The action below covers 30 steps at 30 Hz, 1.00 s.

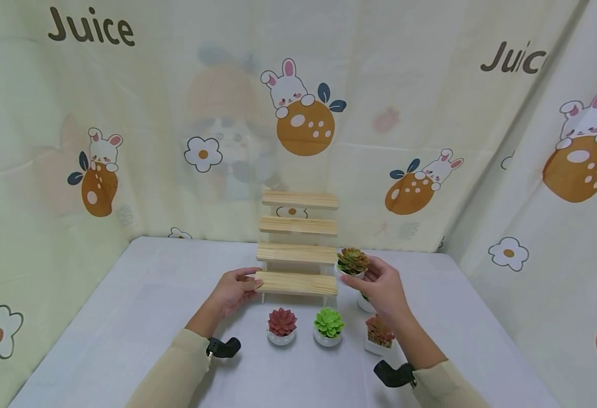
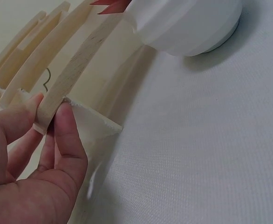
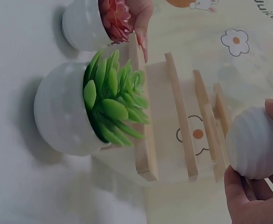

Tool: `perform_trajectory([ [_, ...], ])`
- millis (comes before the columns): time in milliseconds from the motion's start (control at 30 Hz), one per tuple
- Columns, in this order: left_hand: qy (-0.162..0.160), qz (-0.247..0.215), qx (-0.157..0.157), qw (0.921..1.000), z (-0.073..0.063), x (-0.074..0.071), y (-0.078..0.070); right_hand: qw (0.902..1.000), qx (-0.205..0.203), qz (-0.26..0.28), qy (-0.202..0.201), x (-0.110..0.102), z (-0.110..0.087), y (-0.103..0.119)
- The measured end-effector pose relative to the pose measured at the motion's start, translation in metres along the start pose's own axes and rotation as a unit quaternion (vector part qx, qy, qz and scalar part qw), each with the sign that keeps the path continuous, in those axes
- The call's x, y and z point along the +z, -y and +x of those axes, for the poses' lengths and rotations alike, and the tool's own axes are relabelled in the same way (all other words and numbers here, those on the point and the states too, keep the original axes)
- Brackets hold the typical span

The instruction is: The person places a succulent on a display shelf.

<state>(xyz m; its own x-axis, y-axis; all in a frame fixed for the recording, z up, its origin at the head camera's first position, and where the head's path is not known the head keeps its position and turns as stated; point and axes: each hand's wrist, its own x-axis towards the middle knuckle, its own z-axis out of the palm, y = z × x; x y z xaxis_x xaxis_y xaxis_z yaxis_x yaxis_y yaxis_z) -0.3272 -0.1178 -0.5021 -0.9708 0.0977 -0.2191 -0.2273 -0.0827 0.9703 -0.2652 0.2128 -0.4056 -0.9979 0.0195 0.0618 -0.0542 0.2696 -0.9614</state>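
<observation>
Pinching is seen at the left: the near left corner of the lowest shelf (image 1: 298,282) of a four-tier wooden stand (image 1: 296,253) is grasped between thumb and fingers by the left hand (image 1: 236,292). The stand is already set upright at the back of the white table (image 1: 150,294). In front of it, a dark red succulent (image 1: 282,322) in a white pot is found, and to its right a bright green succulent (image 1: 329,322); both are untouched. Just beyond the stand's right side, a brownish-green succulent (image 1: 352,261) is held by its ribbed white pot, gripped by the thumb and fingers of the right hand (image 1: 382,288); whether a shelf is touched by the pot cannot be told. Below it, a further potted plant (image 1: 365,303) is partly hidden, and nearer, a reddish-orange succulent (image 1: 379,330) is stood in a squarer pot. Only one of five plants is handled and none is seen on a shelf, so the work is judged to be at an early stage, with four pots left on the table.

"Juice" (image 1: 91,28) is printed at the backdrop's upper left and repeated, with its end lost in a fold, at the upper right. No brand can be read.
</observation>
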Motion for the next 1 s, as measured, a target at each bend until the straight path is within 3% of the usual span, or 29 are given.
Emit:
perform_trajectory([
  [700,-0.003,-0.008,-0.004,1.0,-0.002,0.0,0.0,0.9994,-0.015,0.012,0.029,0.028,0.03,0.016],
  [1000,0.003,-0.005,-0.001,1.0,-0.001,0.0,-0.001,0.9976,-0.042,0.032,0.044,0.042,0.049,0.031],
])
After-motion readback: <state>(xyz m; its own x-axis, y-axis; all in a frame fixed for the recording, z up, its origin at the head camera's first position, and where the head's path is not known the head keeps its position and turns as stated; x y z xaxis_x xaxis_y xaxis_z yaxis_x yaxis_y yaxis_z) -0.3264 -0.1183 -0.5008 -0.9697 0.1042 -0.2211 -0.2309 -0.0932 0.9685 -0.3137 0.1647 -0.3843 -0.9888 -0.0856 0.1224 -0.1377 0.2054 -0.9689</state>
